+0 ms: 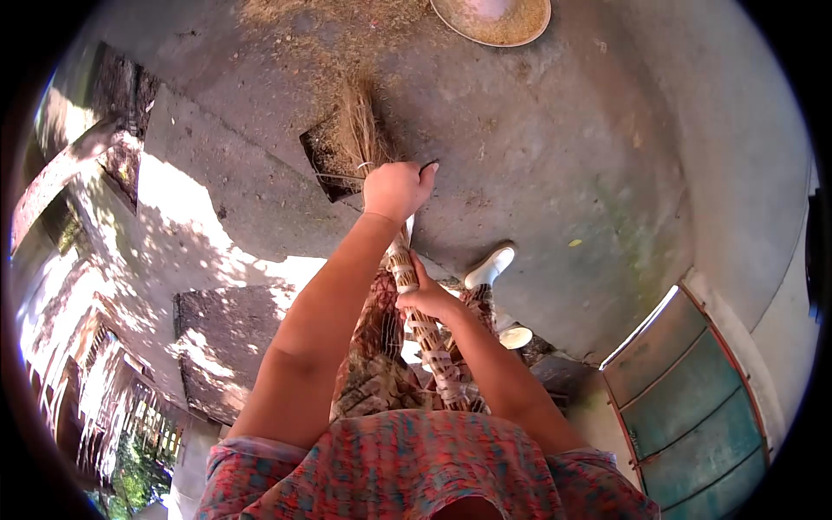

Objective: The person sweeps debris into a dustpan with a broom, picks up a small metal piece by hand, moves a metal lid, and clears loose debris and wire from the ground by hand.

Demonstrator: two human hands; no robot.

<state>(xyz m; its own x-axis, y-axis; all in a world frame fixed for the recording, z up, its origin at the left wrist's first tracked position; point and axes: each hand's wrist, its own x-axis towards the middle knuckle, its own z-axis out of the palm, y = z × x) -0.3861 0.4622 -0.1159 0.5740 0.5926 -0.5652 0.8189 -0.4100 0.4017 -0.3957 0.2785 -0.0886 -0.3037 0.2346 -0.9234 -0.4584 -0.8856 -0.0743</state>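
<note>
A long straw broom (404, 267), its handle bound with pale strips, runs from near my body out to its loose bristles (359, 117) on the floor. My left hand (397, 191) is closed in a fist around its upper part, close to the bristles. A short dark tip shows by that thumb; I cannot make out what it belongs to. Lower down, my right hand (430, 296) wraps round the bound handle. Beside the bristles lies a dark, flat, square-edged piece (319, 165) with debris on it, and a thin rod or wire leads from it towards my left hand.
Loose straw and husks (321, 39) are spread over the concrete floor (537, 147) ahead. A round shallow pan (530, 33) stands at the top. A white shoe (490, 265) is below right. At right stands a green metal panel (693, 416); sunlit clutter fills the left.
</note>
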